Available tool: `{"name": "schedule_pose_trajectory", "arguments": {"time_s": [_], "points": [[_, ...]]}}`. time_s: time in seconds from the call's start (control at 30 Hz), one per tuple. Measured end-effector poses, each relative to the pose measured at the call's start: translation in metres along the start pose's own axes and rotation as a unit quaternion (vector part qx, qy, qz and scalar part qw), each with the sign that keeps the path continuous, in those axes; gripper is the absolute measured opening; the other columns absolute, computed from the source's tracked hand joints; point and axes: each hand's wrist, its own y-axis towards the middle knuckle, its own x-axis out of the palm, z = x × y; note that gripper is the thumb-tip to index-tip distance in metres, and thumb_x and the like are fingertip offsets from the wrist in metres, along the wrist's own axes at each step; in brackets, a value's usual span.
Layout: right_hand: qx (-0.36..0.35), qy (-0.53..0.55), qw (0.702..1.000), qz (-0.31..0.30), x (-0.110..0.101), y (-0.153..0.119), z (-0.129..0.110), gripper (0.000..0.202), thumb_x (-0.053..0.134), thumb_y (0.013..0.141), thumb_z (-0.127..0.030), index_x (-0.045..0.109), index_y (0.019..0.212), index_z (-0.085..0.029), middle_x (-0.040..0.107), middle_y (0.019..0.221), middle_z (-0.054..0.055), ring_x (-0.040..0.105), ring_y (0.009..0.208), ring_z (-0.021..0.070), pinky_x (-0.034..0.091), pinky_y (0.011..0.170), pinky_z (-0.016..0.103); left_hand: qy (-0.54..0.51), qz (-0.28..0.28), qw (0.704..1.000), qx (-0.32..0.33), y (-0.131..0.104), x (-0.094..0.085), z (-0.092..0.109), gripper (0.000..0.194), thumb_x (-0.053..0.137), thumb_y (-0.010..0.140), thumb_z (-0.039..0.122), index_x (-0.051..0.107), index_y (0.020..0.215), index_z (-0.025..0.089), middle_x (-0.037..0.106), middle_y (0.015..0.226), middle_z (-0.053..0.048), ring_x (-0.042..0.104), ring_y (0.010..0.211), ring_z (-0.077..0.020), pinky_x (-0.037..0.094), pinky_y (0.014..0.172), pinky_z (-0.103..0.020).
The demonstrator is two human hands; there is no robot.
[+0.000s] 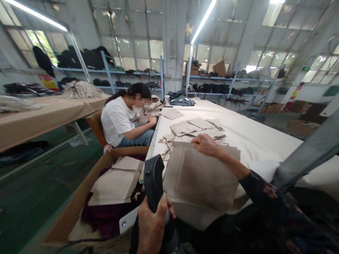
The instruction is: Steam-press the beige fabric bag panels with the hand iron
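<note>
My left hand [154, 224] is wrapped round the dark grip of a black upright device [154, 181] whose exact kind I cannot make out. With the fingers of my right hand [206, 144] I pinch the far edge of a beige fabric panel [201, 176]. This panel spreads over the near table edge and hangs down towards me, with a stitched line near its left side. Just beyond my right hand lies a loose pile of beige fabric pieces [196, 126]. Thin cords or straps [165, 141] lie at the panel's upper left.
A cardboard box [124, 152] with beige pieces [116, 183] and purple cloth [103, 215] stands left of the white-covered table [254, 128]. Beyond it sits a co-worker [119, 118]. A metal post [309, 162] slants at the right. Dark folded clothes [182, 100] lie at the table's far end.
</note>
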Motion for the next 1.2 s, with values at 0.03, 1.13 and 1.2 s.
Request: {"name": "schedule_pose_trajectory", "arguments": {"time_s": [0.03, 1.13, 1.2], "points": [[0.018, -0.050, 0.998, 0.036, -0.011, 0.006, 0.004, 0.022, 0.046, 0.073, -0.017, 0.051, 0.052, -0.015, 0.037, 0.049, -0.003, 0.036, 0.050, 0.0096, 0.022, 0.051, 0.024, 0.003, 0.007, 1.000, -0.002, 0.000, -0.002, -0.001, 0.029, 0.057, 0.077, 0.042, 0.056, 0.064, 0.017, 0.057, 0.042, 0.001, 0.054, 0.040, -0.0138, 0.044, 0.045, -0.022], [-0.288, -0.155, 0.943, 0.059, 0.169, -0.009, -0.030, 0.015, 0.048, 0.092, -0.014, 0.060, 0.101, -0.013, 0.060, 0.094, 0.010, 0.049, 0.092, 0.0214, 0.042, 0.067, 0.029, -0.014, 0.082, 0.986, -0.146, -0.010, -0.036, -0.056, 0.037, 0.062, 0.072, 0.050, 0.059, 0.062, 0.014, 0.057, 0.041, -0.002, 0.055, 0.037, -0.0160, 0.044, 0.042, -0.025], [-0.279, -0.133, 0.950, 0.054, 0.170, -0.008, -0.031, 0.016, 0.047, 0.092, -0.014, 0.061, 0.100, -0.014, 0.059, 0.097, 0.010, 0.048, 0.095, 0.0214, 0.042, 0.070, 0.029, -0.011, 0.085, 0.985, -0.151, -0.012, -0.036, -0.055, 0.037, 0.061, 0.073, 0.050, 0.058, 0.061, 0.015, 0.057, 0.041, -0.001, 0.054, 0.036, -0.0151, 0.044, 0.042, -0.024]]}}
